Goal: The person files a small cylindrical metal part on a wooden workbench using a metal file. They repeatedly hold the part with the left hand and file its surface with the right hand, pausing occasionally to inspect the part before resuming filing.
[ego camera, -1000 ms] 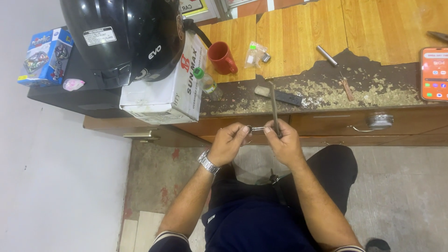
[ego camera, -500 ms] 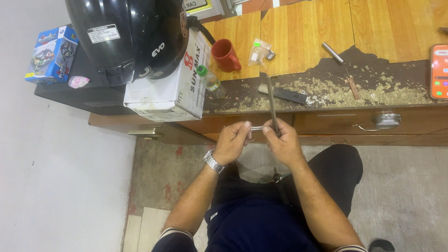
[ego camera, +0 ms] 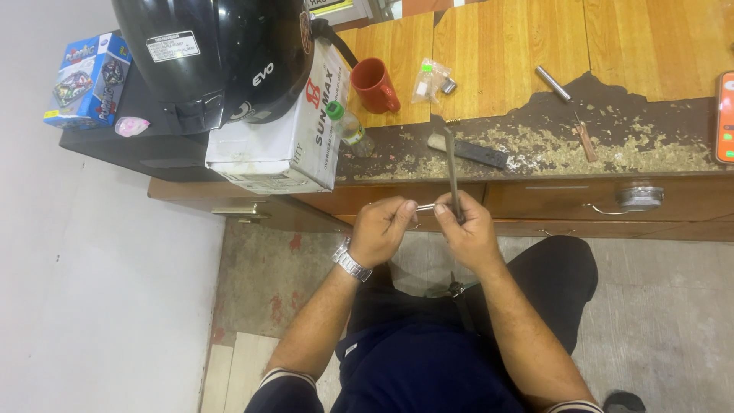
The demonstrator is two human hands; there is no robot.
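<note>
Head view: left hand (ego camera: 382, 229) pinches a small metal piece (ego camera: 425, 207), right hand (ego camera: 468, 229) grips a file (ego camera: 453, 172) just off the bench edge (ego camera: 535, 177); red mug (ego camera: 375, 84) looks empty.

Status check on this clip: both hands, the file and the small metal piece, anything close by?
Left hand pinches small metal piece. Right hand grips file across it. Workbench edge just ahead.

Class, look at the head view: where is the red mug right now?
The red mug stands on the wooden bench top, upper middle, just right of the white cardboard box and left of a small clear plastic bag.
</note>
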